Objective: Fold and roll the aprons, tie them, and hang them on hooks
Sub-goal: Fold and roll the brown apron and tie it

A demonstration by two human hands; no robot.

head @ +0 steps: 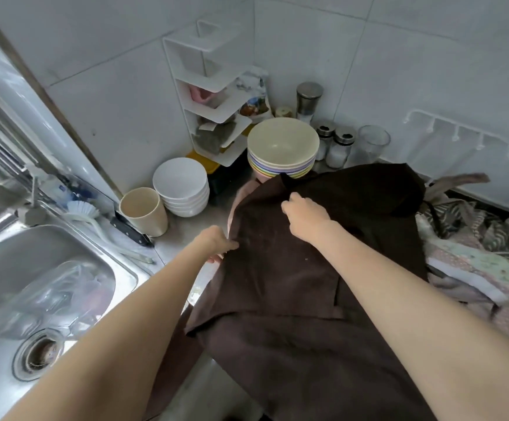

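A dark brown apron [292, 284] lies spread over the steel counter, its lower part hanging off the front edge. My left hand [217, 243] pinches the apron's left edge. My right hand [305, 217] grips the cloth near its top edge, fingers curled into the fabric. More aprons, striped [475, 229] and pale floral [472, 268], lie heaped to the right. A white hook rail [459, 136] is fixed to the tiled wall at the right.
A steel sink [34, 287] sits at the left with a brush [86, 212] and a knife [130, 229] on its rim. A beige cup [144, 212], stacked white bowls [182, 186], stacked coloured bowls [282, 150], a corner shelf [213, 95] and jars [338, 144] crowd the back.
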